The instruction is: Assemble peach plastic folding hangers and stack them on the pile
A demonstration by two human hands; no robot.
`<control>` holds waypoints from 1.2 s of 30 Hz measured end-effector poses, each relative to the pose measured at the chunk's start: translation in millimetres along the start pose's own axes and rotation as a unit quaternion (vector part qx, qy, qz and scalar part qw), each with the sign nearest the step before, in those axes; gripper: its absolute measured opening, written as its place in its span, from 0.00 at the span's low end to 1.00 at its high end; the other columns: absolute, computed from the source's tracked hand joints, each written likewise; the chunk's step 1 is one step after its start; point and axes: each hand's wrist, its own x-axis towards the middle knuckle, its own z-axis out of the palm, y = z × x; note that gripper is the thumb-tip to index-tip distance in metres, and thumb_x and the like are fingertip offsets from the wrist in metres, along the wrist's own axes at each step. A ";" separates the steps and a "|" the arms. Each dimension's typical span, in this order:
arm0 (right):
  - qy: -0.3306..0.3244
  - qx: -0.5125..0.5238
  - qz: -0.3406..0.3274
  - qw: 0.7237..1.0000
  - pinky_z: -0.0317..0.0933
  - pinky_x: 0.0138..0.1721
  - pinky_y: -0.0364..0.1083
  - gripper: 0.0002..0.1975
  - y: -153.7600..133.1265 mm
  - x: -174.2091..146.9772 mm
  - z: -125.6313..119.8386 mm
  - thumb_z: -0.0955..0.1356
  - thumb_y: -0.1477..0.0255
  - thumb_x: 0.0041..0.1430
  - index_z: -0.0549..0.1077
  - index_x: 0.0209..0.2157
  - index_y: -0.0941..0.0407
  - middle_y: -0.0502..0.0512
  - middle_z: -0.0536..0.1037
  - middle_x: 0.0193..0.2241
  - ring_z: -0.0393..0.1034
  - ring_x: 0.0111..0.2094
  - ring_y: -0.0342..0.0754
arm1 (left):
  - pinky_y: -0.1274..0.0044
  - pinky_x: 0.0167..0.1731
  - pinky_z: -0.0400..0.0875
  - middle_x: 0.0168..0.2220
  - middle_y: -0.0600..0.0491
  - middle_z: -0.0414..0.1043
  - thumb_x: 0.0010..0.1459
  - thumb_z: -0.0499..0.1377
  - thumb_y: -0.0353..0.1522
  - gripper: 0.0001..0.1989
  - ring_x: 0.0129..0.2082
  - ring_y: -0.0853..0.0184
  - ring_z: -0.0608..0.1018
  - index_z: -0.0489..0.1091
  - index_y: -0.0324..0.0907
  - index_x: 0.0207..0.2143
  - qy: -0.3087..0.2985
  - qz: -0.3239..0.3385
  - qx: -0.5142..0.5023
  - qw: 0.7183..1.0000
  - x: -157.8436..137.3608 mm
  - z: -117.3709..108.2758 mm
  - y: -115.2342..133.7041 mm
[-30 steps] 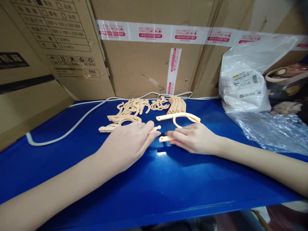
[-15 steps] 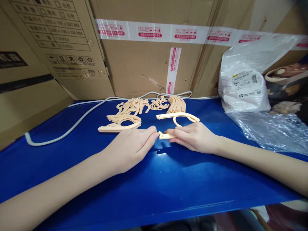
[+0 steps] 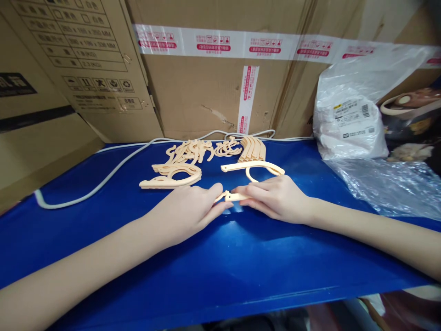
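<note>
My right hand is closed round a cream plastic hanger arm, whose end with a small hole points left. Pinched in my left hand is a thin cream hanger hook, mostly hidden by the fingers; its tip meets the end of the arm. Just behind my right hand lies another hanger arm with a curved inner loop. Beyond my left hand rest several folded hangers, stacked on the blue table.
Toward the back are a heap of loose hanger hooks, a smaller group of hooks and a row of hanger arms. A white cable runs behind them. Cardboard boxes wall the back; a plastic bag stands right.
My left thumb has lifted away from the forefinger, so the hook now shows between them. Both hands have shifted very slightly, and the camera view has moved a little.
</note>
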 end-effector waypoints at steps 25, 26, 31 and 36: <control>-0.070 0.099 0.048 0.991 0.58 0.30 0.40 0.17 -5.7 3.8 -0.2 0.57 0.64 0.71 0.72 0.48 0.57 0.53 0.81 0.33 0.75 0.29 0.43 | 0.76 0.14 0.50 0.18 0.53 0.64 0.68 0.41 0.27 0.17 0.14 0.66 0.69 0.63 0.40 0.27 0.158 0.140 0.245 0.946 -10.4 8.9 -1.1; -0.075 0.106 0.052 0.990 0.58 0.30 0.40 0.16 -6.5 4.4 -1.1 0.58 0.64 0.71 0.72 0.48 0.56 0.53 0.81 0.33 0.75 0.29 0.43 | 0.76 0.14 0.51 0.18 0.54 0.63 0.68 0.41 0.26 0.18 0.14 0.66 0.68 0.62 0.40 0.27 0.165 0.145 0.255 0.942 -11.5 6.9 -0.2; -0.096 0.133 0.078 0.983 0.57 0.29 0.40 0.15 -9.0 6.8 -3.3 0.59 0.65 0.70 0.72 0.48 0.56 0.52 0.80 0.29 0.72 0.26 0.42 | 0.75 0.16 0.54 0.18 0.54 0.62 0.68 0.44 0.29 0.17 0.16 0.66 0.68 0.63 0.41 0.26 0.204 0.154 0.293 0.921 -13.2 2.4 2.5; -0.113 0.151 0.074 0.979 0.55 0.28 0.41 0.16 -8.9 6.8 -1.1 0.58 0.64 0.71 0.72 0.46 0.57 0.52 0.78 0.27 0.71 0.25 0.43 | 0.75 0.17 0.56 0.19 0.54 0.63 0.67 0.45 0.31 0.16 0.16 0.66 0.69 0.63 0.41 0.25 0.217 0.150 0.301 0.916 -13.7 3.2 3.4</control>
